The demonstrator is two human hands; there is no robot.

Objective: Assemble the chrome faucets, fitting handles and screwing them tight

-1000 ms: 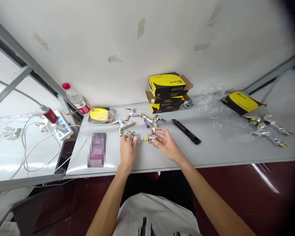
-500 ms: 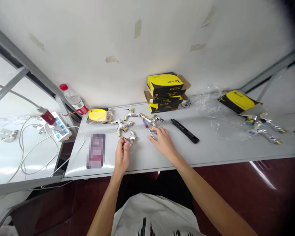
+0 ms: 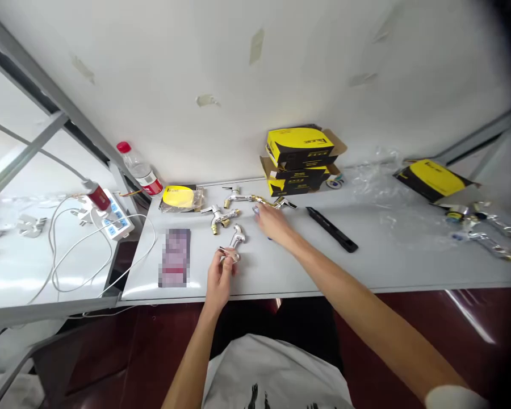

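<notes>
My left hand (image 3: pixel 220 279) is closed on a chrome faucet (image 3: pixel 237 238) low over the table's front part, its curved spout pointing away from me. To the right, my right hand (image 3: pixel 276 225) is closed around a small screwdriver (image 3: pixel 256 210); only bits of it show beside the fingers, and its shaft is mostly hidden. Just beyond that hand lies a long chrome faucet (image 3: pixel 241 197) with a lever, partly covered by the fingers. Another chrome faucet (image 3: pixel 221 218) with brass ends rests between the hands and the wall, on the left.
A black utility knife (image 3: pixel 332 230) lies to the right. Yellow-black boxes (image 3: pixel 300 159) are stacked at the wall. More faucets (image 3: pixel 485 238), plastic wrap (image 3: pixel 378 182) and a box (image 3: pixel 436 179) sit far right. On the left are a blurred flat item (image 3: pixel 174 258), a bottle (image 3: pixel 142 170) and a power strip (image 3: pixel 118 218).
My right hand has closed over the screwdriver that lay in view by its fingers. My left hand has drawn the faucet slightly nearer, showing more of its spout. The view has shifted a little.
</notes>
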